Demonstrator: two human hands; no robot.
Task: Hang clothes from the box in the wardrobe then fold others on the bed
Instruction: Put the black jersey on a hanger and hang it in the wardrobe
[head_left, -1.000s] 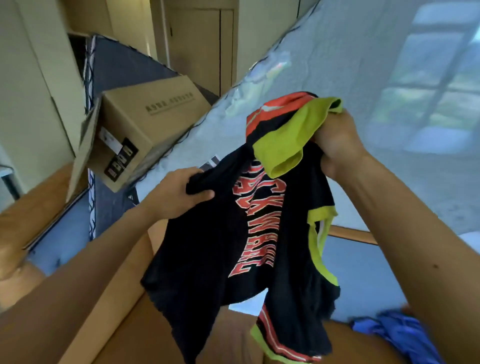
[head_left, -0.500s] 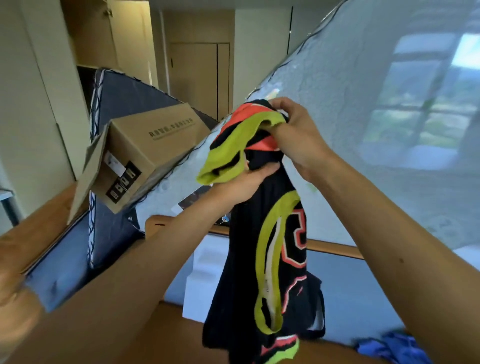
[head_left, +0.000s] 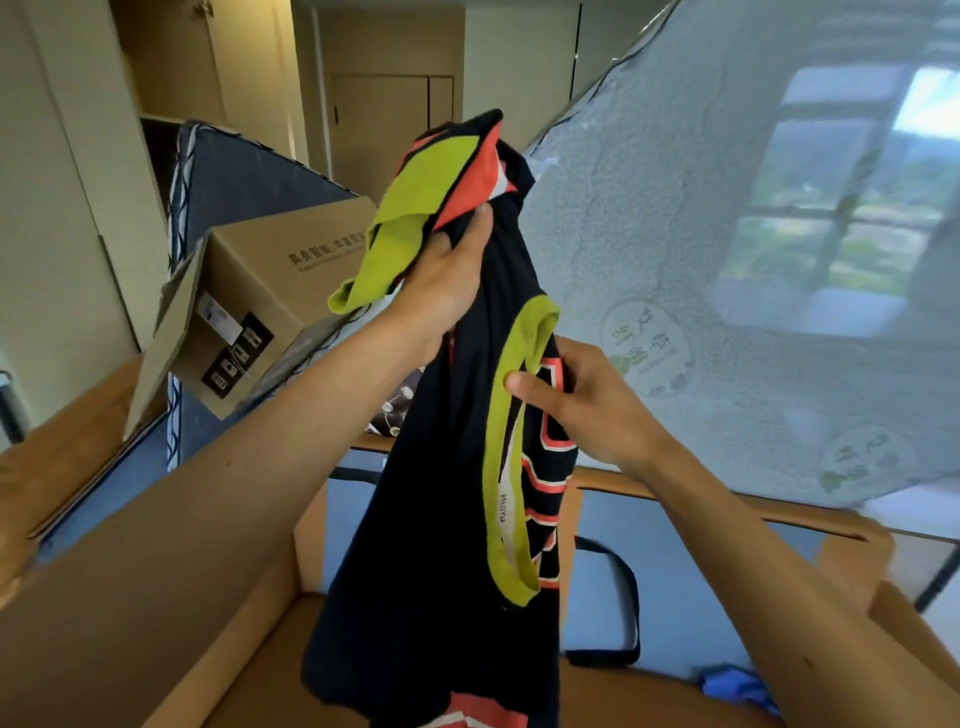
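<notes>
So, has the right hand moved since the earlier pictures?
Yes. The right hand went down: before, level with the top of the cardboard box; now level with its lower edge, pinching the lime trim of the jersey.

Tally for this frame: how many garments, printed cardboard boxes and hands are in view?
Garments: 2, black jersey and blue garment
Printed cardboard box: 1
Hands: 2, left hand and right hand, both gripping the jersey
Total: 5

We see cream walls (head_left: 52, 208), wooden doors (head_left: 384, 130) at the back, and a pale quilted mattress (head_left: 623, 234) with a bright window (head_left: 841, 218) showing on it.
</notes>
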